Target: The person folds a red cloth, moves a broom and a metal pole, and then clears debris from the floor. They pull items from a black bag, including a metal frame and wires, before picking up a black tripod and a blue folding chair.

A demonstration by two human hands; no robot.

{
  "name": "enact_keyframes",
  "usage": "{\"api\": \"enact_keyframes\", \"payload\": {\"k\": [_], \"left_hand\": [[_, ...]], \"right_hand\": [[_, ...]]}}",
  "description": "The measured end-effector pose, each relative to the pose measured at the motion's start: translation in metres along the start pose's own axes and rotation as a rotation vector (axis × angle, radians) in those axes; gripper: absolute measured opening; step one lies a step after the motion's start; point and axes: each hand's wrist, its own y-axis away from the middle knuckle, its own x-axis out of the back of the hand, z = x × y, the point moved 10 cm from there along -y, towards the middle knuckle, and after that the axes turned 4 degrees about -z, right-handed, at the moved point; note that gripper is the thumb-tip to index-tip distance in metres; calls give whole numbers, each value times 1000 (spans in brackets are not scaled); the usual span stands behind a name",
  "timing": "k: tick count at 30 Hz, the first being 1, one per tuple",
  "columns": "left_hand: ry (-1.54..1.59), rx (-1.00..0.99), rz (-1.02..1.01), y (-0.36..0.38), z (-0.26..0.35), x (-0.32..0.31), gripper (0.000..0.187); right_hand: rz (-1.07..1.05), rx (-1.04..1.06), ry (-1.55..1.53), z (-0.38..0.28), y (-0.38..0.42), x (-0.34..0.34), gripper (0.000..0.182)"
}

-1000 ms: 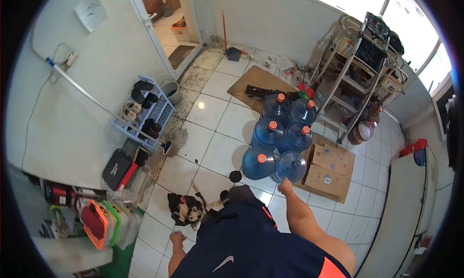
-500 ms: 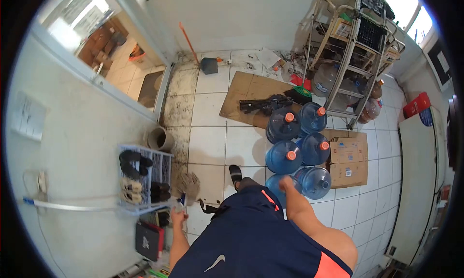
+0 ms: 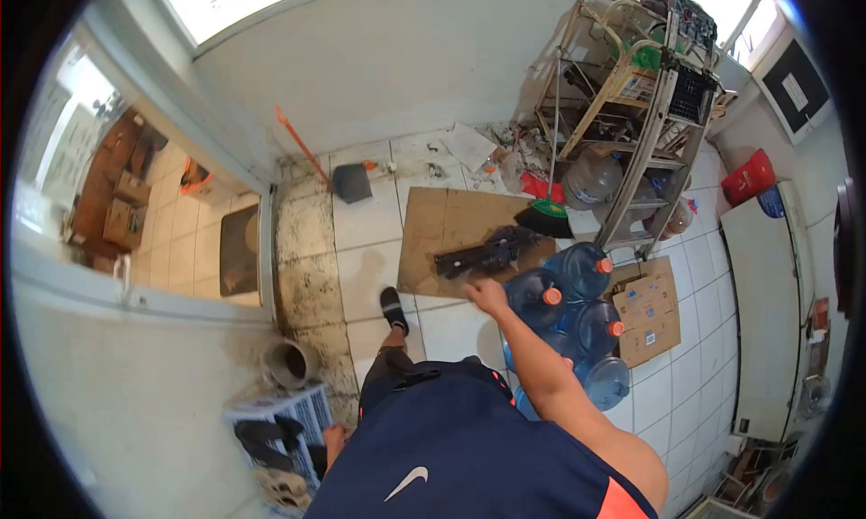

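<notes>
Water jugs (image 3: 577,316), blue with orange caps, stand clustered on the white tile floor (image 3: 383,221), and I take them as my landmark. My right hand (image 3: 487,295) is stretched out just beside the front jug (image 3: 534,300) of the cluster, on its side away from the cardboard box, hovering over the edge of the cardboard sheet (image 3: 451,235). The fingers look curled, but I cannot tell whether they are clenched or loose, and they hold nothing that I can see. My left hand (image 3: 335,435) hangs low at my side, well apart from the jugs, close to the shoe rack (image 3: 289,420) against the wall; its grip is too small and half hidden behind my shirt to read.

Beyond the jugs, a dark long object (image 3: 483,253) lies on the cardboard sheet, near my right hand but not touching it. A flattened cardboard box (image 3: 648,307) sits just beside the jugs on their far side from me. Behind them rises a metal shelf rack (image 3: 631,113), with a broom head (image 3: 546,217) at its foot. My sandalled foot (image 3: 393,310) steps on the tile near the sheet.
</notes>
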Motion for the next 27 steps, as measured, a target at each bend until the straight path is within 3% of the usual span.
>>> {"api": "enact_keyframes", "payload": {"k": [1, 2, 3, 4, 5, 7, 9, 12, 13, 14, 16, 17, 20, 22, 23, 24, 25, 27], "left_hand": [[-191, -156, -44, -35, 22, 5, 15], [-333, -320, -77, -71, 51, 12, 15], [-91, -64, -152, -108, 59, 23, 15], [201, 222, -154, -136, 72, 37, 15], [433, 485, -85, -144, 128, 58, 15], [204, 264, -121, -276, 149, 77, 13], [168, 170, -200, -358, 245, 103, 25], [26, -24, -165, -438, 439, 118, 30], [85, -78, -139, -441, 510, 115, 37], [143, -130, -108, -438, 572, 108, 49], [237, -113, -215, -454, 649, 76, 58], [283, -105, -267, -464, 678, 55, 64], [156, -133, -366, -486, 733, -25, 58], [68, -141, -467, -525, 714, -88, 53], [-127, -111, -599, -550, 688, -122, 50], [13, -9, -557, -531, 711, -147, 49], [-39, 25, -598, -520, 748, -186, 49], [-131, 60, -673, -508, 779, -236, 47]], "right_hand": [[46, -47, 18, 37, -15, -17, 41], [48, -239, 49, 92, -22, -40, 35], [300, -188, -40, 124, -3, -38, 33], [24, -516, 64, 160, 12, -53, 29], [-361, -397, 367, 191, 12, -91, 21], [-37, -788, -18, 218, 52, -60, 20], [207, -798, -62, 230, 74, -43, 25], [220, -1068, -367, 238, 93, -52, 27], [123, -1027, -354, 189, 76, -14, 25], [206, -1031, -231, 189, 60, 0, 25], [361, -1021, 13, 194, 19, 21, 24], [353, -1000, -11, 201, -13, 21, 23], [301, -917, -69, 225, -131, 34, 21], [255, -837, -105, 234, -229, 48, 21], [224, -899, -181, 246, -271, 47, 21], [159, -853, -163, 248, -325, 53, 22], [90, -809, -140, 252, -383, 61, 22], [143, -774, -231, 272, -477, 77, 22]]}}
